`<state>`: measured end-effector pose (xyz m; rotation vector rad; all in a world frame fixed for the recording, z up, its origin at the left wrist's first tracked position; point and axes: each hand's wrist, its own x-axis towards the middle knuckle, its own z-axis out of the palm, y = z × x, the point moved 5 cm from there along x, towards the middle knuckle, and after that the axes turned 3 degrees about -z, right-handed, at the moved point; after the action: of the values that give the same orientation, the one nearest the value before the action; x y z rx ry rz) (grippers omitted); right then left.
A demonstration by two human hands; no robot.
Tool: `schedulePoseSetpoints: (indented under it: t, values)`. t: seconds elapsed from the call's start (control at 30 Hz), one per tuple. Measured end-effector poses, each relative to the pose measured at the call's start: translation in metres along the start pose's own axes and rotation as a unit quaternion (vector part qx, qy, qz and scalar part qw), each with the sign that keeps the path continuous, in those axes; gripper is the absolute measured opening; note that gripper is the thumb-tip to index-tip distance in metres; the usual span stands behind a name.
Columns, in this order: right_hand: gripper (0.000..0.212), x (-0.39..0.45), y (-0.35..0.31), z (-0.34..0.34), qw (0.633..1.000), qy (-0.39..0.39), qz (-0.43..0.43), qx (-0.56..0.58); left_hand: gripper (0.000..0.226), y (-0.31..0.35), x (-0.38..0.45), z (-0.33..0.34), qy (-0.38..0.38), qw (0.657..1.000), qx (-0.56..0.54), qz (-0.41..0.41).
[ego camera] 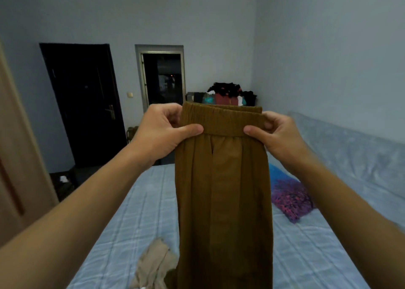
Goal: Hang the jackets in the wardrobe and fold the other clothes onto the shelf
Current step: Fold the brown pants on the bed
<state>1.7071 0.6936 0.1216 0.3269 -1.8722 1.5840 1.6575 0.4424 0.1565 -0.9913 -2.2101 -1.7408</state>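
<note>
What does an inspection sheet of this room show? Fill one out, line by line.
Surface: bed with a blue checked cover.
Job's things: brown garment held up by its elastic waistband; beige garment crumpled on the bed; purple patterned cloth on the bed.
Clutter: pile of clothes heaped at the far end.
Hands: left hand and right hand each pinch the waistband, thumbs in front.
Cables: nothing seen.
Surroundings: dark door, open doorway, pale walls.

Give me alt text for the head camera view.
Both hands, left and right, pinch the waistband of brown trousers held up over a blue bed. Beige and purple clothes lie on it.
</note>
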Motion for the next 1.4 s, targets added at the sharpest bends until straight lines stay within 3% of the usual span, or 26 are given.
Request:
schedulePoseSetpoints:
  t: [0.2, 0.43, 0.53, 0.63, 0.73, 0.87, 1.07, 1.23, 1.4]
  values:
    - [0.041, 0.041, 0.068, 0.006, 0.999, -0.003, 0.046, -0.025, 0.029, -0.075, 0.048, 0.009, -0.007, 0.996, -0.058, -0.064]
    - [0.033, 0.100, 0.179, 0.023, 0.990, -0.049, 0.121, -0.042, 0.025, -0.187, 0.123, 0.017, -0.028, 0.990, -0.044, -0.129]
    - [0.035, 0.125, 0.238, 0.019, 0.983, -0.046, 0.156, -0.081, 0.024, -0.243, 0.160, 0.034, -0.031, 0.986, 0.023, -0.160]
    - [0.028, 0.160, 0.288, 0.018, 0.979, -0.025, 0.165, -0.117, 0.022, -0.284, 0.203, 0.047, -0.008, 0.977, 0.149, -0.153]
    - [0.024, 0.204, 0.316, 0.023, 0.979, -0.007, 0.148, -0.142, 0.021, -0.304, 0.249, 0.047, 0.029, 0.975, 0.181, -0.124]
    - [0.021, 0.264, 0.306, 0.028, 0.988, 0.013, 0.063, -0.144, 0.019, -0.287, 0.305, 0.029, 0.096, 0.972, 0.214, -0.020]
    - [0.027, 0.295, 0.224, 0.026, 0.986, -0.002, -0.093, -0.141, 0.022, -0.217, 0.313, 0.003, 0.160, 0.959, 0.216, 0.095]
    - [0.029, 0.244, 0.183, 0.020, 0.986, -0.045, -0.104, -0.123, 0.020, -0.173, 0.250, 0.006, 0.158, 0.957, 0.229, 0.083]
    - [0.028, 0.150, 0.178, 0.014, 0.993, -0.084, -0.036, -0.075, 0.020, -0.167, 0.152, 0.026, 0.129, 0.966, 0.222, 0.022]
